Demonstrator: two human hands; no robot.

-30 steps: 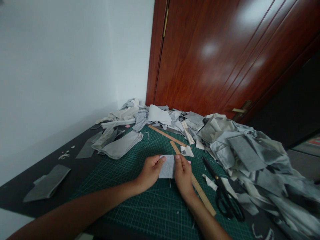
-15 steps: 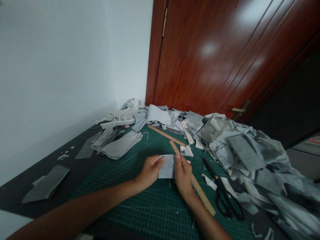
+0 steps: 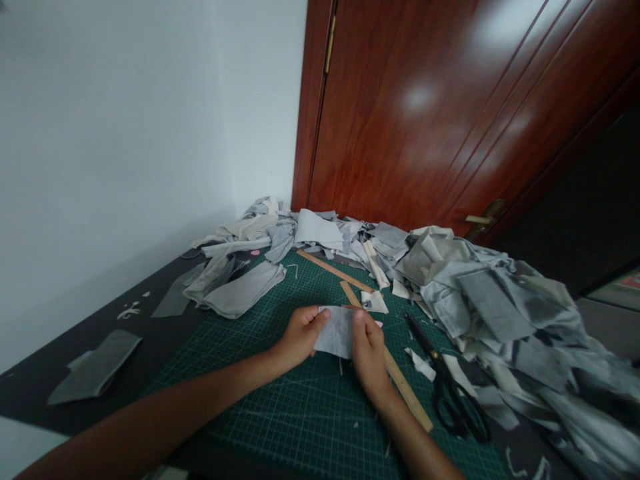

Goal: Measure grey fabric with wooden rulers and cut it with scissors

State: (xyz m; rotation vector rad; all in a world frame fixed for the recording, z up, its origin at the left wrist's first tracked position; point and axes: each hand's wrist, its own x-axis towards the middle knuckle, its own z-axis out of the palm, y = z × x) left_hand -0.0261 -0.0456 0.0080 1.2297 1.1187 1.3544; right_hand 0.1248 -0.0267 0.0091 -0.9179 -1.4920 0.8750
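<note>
A small rectangular piece of grey fabric (image 3: 335, 332) is stretched between my two hands above the green cutting mat (image 3: 280, 413). My left hand (image 3: 303, 335) pinches its left edge, thumb on top. On the opposite edge my right hand (image 3: 369, 343) grips it the same way, with the fingers behind hidden. Partly under my right hand runs a wooden ruler (image 3: 407, 390). Black-handled scissors (image 3: 447, 380) lie to the right of it, and a small white scrap (image 3: 374, 302) sits just beyond my right hand.
A second wooden ruler (image 3: 333, 270) lies farther back. Heaped cloth scraps (image 3: 320, 230) line the far edge, with a large pile (image 3: 490, 300) on the right. Folded grey fabric (image 3: 245, 290) rests at the mat's left; another folded piece (image 3: 97, 370) is on the dark tabletop. Behind stands a wooden door (image 3: 400, 133).
The fabric piece has tilted and bowed slightly, and its right side sits a little lower. Both hands keep their hold, with the right shifted slightly to the right.
</note>
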